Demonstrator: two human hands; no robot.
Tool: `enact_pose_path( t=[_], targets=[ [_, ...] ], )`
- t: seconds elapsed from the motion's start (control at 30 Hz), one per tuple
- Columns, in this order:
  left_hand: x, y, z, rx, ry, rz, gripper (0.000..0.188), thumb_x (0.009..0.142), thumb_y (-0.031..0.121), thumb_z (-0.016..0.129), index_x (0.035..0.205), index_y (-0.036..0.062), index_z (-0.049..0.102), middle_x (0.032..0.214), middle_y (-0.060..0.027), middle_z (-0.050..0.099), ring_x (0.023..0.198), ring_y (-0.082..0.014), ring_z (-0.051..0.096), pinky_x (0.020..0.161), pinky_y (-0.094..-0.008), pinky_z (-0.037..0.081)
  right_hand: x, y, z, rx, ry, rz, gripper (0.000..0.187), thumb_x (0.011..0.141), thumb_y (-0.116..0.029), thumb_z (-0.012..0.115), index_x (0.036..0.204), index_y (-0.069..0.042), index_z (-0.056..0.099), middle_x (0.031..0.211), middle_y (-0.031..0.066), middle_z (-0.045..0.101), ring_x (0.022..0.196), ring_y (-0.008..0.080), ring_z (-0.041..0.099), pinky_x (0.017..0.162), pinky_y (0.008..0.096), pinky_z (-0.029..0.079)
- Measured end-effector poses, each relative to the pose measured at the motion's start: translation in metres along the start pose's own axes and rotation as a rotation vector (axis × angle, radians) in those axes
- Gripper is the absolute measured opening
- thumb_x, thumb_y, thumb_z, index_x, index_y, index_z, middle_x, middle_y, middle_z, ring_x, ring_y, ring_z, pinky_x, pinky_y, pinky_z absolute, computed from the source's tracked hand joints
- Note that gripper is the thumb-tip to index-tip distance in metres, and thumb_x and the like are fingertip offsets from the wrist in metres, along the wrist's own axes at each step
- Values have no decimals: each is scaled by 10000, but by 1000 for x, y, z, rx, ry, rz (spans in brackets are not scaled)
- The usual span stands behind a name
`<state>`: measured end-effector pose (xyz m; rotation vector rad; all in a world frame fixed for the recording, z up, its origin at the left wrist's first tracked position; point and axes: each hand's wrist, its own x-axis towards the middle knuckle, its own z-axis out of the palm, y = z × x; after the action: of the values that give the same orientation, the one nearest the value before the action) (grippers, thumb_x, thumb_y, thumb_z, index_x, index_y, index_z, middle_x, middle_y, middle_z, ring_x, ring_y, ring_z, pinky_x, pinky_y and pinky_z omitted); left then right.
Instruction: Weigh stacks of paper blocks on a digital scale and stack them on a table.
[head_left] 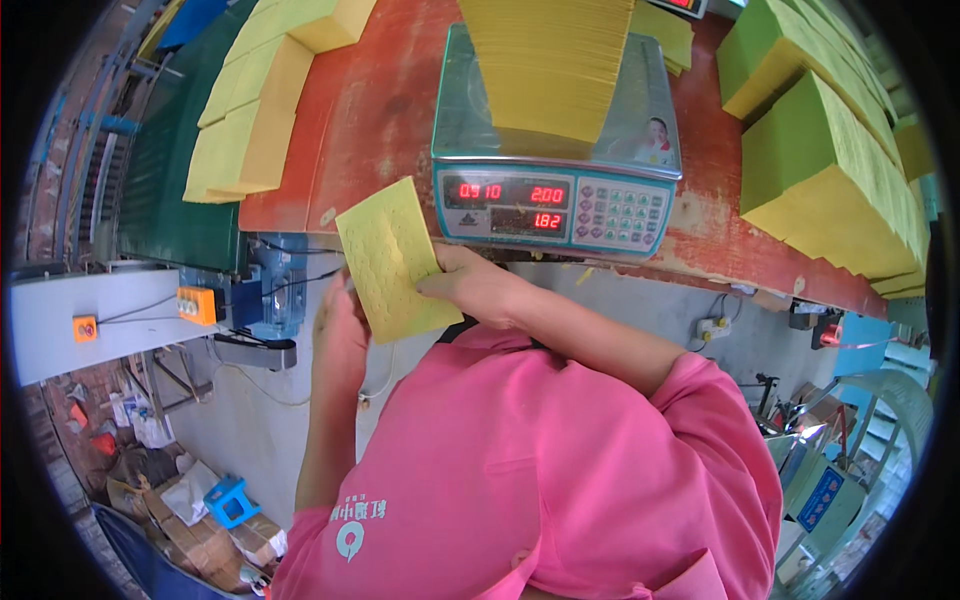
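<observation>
A stack of yellow paper sheets [395, 265] with a perforated, dimpled top is tilted in front of my chest, at the table's near edge. My right hand [475, 287] grips its right side, thumb lying over the top face and the other fingers hidden behind. Along the lower left edge, my left hand [342, 325] supports the stack, its fingers partly out of sight. Just beyond stands a teal digital scale [555, 205] with lit red displays and a keypad. A tall stack of yellow paper [550, 70] rests on its pan.
Blocks of yellow paper line the red table [350, 130], on the left [245, 140] and right [830, 165]. A green surface [180, 150] adjoins at left. Below are a white panel with an orange switch box [196, 306], cartons and a blue stool [231, 501]. Machinery [820, 480] stands lower right.
</observation>
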<state>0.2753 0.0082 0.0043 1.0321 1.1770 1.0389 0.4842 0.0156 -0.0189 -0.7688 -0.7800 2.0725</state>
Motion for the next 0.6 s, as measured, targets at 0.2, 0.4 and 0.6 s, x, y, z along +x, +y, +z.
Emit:
enact_pose_path(
  t=[0.2,0.4,0.6],
  targets=[
    [9,-46,-23,-153,98,-250,345,954,111,490,1275,-14,519,1199,-118,611,1085,-178,598,939,-321,472,7,17,-6,-414,43,71,445,888,-191,594,1273,26,542,1060,134,647,877,195,651,755,311,540],
    [117,-39,-51,-54,111,-83,271,913,35,520,1176,-11,567,1105,-107,643,1010,-182,623,903,-325,489,-20,12,-40,-295,146,63,407,940,-215,550,1256,42,548,1036,143,655,818,188,661,716,310,558],
    [203,-37,-62,552,81,138,385,903,123,603,1259,-11,542,1147,-115,636,1050,-202,616,922,-324,482,-78,-8,-65,-273,191,-22,348,980,-160,513,1261,43,549,1042,129,664,893,182,669,785,296,552]
  ],
)
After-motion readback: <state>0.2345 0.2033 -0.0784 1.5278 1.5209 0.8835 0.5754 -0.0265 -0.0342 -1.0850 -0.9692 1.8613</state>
